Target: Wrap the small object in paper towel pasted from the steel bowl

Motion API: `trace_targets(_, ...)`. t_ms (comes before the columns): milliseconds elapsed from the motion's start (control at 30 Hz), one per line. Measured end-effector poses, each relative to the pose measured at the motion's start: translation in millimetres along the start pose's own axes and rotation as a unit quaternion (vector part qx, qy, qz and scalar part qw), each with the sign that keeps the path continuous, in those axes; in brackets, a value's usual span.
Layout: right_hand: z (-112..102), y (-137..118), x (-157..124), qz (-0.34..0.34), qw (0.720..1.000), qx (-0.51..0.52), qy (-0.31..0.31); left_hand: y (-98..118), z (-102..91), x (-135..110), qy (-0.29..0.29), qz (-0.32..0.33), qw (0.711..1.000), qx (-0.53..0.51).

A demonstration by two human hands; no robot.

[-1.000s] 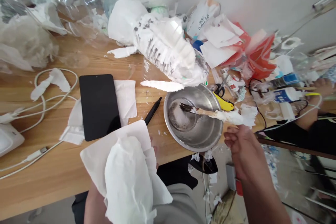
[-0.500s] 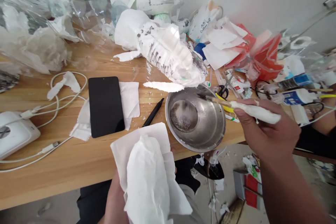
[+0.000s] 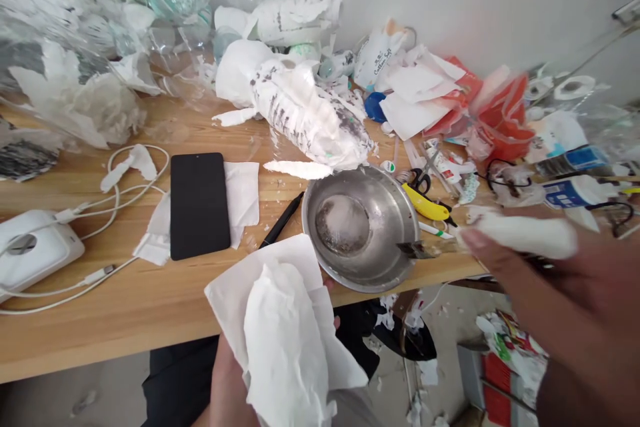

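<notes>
My left hand (image 3: 226,367) is wrapped round a white paper-covered form (image 3: 287,340), with a square sheet of tissue (image 3: 227,287) between palm and form. Most of that hand is hidden beneath them. In my right hand (image 3: 545,293), blurred by motion, is a brush whose handle is wrapped in white (image 3: 525,235). The brush's dark bristles (image 3: 415,251) are at the right front rim of a steel bowl (image 3: 385,207). A little cloudy liquid lies in the bowl's bottom. Just left of the bowl is a black marker (image 3: 283,219).
A black tablet (image 3: 200,207) lies on more tissue, beside a white charger (image 3: 43,247) and cables. Behind the bowl rests a large papered fish-like model (image 3: 305,107). A yellow utility knife (image 3: 425,203), scissors (image 3: 423,180) and a red plastic bag (image 3: 505,120) are to the right.
My right hand has come nearer and lower, bringing the bristles from the bowl's far side to its right front rim. The left hand still holds the papered form.
</notes>
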State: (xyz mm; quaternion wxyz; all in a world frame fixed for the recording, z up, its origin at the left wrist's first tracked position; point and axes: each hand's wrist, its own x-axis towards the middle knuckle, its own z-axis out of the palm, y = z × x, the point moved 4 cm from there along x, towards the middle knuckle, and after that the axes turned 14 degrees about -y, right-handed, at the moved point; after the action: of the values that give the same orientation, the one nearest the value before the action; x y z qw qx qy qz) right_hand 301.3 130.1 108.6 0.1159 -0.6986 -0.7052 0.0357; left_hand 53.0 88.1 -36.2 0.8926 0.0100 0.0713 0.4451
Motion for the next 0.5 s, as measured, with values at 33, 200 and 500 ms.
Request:
trace_targets(33,2.8,-2.8,1.8,-0.018,0.999,-0.036,-0.018,-2.1,0.9,2.0,-0.004,0.001,1.0,-0.002)
trace_targets(200,28.9,0.6,14.4,-0.01,0.998,-0.057,-0.005,-11.4,-2.3,10.9,-0.009,0.017,1.0,-0.019)
trace_targets(500,19.6,18.2,44.7,-0.188,0.981,0.009,0.048,-8.8,-13.5,8.6,0.048,0.003,0.999,0.003)
